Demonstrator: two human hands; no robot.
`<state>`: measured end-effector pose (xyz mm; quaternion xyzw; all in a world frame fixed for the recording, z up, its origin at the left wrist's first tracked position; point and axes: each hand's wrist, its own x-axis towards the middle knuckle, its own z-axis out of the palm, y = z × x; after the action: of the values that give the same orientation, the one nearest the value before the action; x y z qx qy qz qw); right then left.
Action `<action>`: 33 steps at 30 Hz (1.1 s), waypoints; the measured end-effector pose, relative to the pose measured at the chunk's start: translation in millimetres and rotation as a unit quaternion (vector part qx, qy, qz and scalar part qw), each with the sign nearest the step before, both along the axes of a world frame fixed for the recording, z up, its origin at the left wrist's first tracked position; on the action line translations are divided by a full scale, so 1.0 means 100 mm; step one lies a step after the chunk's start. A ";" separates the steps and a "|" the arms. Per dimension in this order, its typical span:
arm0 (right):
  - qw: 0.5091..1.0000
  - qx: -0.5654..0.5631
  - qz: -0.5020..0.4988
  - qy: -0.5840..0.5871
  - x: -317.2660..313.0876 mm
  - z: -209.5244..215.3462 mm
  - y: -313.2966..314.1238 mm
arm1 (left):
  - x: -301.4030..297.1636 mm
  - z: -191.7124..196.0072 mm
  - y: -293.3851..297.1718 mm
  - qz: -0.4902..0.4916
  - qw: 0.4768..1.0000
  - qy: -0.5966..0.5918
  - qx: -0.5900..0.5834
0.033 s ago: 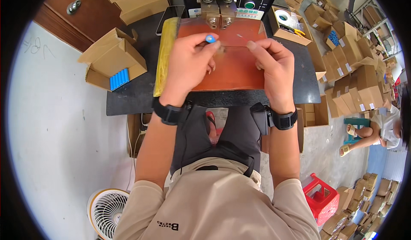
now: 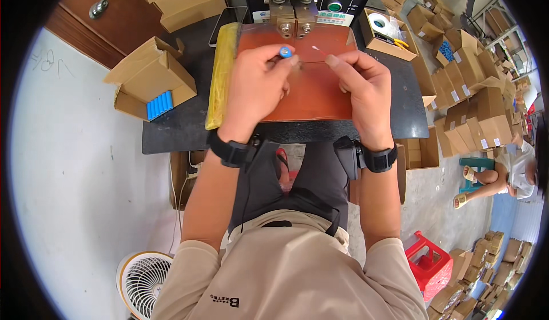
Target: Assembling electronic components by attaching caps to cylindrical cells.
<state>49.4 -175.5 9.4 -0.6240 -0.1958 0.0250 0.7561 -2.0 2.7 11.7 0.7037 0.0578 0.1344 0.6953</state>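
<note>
1. A work table (image 2: 400, 108) is seen from above, with a reddish-brown mat (image 2: 311, 100) laid on its dark top.
2. The left hand (image 2: 257, 83) is held over the mat; its fingers are closed narrowly around a small blue cell (image 2: 285, 51), gripped upright at the fingertips.
3. The right hand (image 2: 360, 88) is held just beside it; a thin strip (image 2: 321, 50) is pinched between thumb and forefinger, its white tip pointed toward the cell.
4. The cell and strip are held close together but apart, just in front of the twin metal heads of a welder (image 2: 294, 20) at the table's far edge.
5. A black band is worn on each wrist.
6. A yellow pad (image 2: 223, 77) is laid along the mat's left edge.
7. An open box (image 2: 151, 80) with a row of blue cells is set at the table's left.
8. A box with tape (image 2: 386, 31) is placed at the right of the welder.
9. A white fan (image 2: 143, 277) is seen on the floor at lower left.
10. A red stool (image 2: 429, 263) is seen at lower right, near stacked cartons (image 2: 469, 86).
11. Another person (image 2: 509, 174) is seated at the far right.
</note>
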 end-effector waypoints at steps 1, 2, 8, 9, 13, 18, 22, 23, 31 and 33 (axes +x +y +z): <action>0.999 -0.034 0.005 -0.007 0.00 0.02 0.04 | 0.02 0.00 -0.02 0.019 0.997 0.000 0.078; 0.999 -0.035 0.006 -0.006 0.01 0.02 0.07 | 0.05 -0.01 -0.04 0.038 0.987 -0.001 0.156; 0.997 -0.077 0.006 -0.027 0.05 0.00 0.14 | 0.12 -0.04 -0.09 0.056 0.976 -0.058 0.201; 0.995 -0.088 -0.001 -0.039 0.06 0.02 0.14 | 0.13 -0.04 -0.10 0.056 0.976 -0.058 0.201; 0.994 -0.098 -0.003 -0.040 0.09 0.00 0.19 | 0.14 -0.05 -0.10 0.080 0.973 -0.082 0.200; 0.992 -0.121 -0.005 -0.039 0.08 0.03 0.22 | 0.15 -0.07 -0.10 0.088 0.972 -0.098 0.196; 0.993 -0.108 -0.004 -0.041 0.09 0.05 0.24 | 0.14 -0.06 -0.10 0.089 0.971 -0.075 0.208; 0.993 -0.109 -0.004 -0.041 0.08 0.05 0.24 | 0.15 -0.06 -0.09 0.091 0.970 -0.075 0.211; 0.992 -0.119 -0.005 -0.049 0.07 0.02 0.23 | 0.16 -0.13 -0.09 0.089 0.973 -0.083 0.197; 0.990 -0.128 -0.006 -0.051 0.08 0.05 0.23 | 0.16 -0.13 -0.09 0.083 0.974 -0.080 0.193</action>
<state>57.5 -152.5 14.2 -0.7173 -0.2256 0.0138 0.6591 14.1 -6.0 -1.3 0.8045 0.0331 0.2558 0.5351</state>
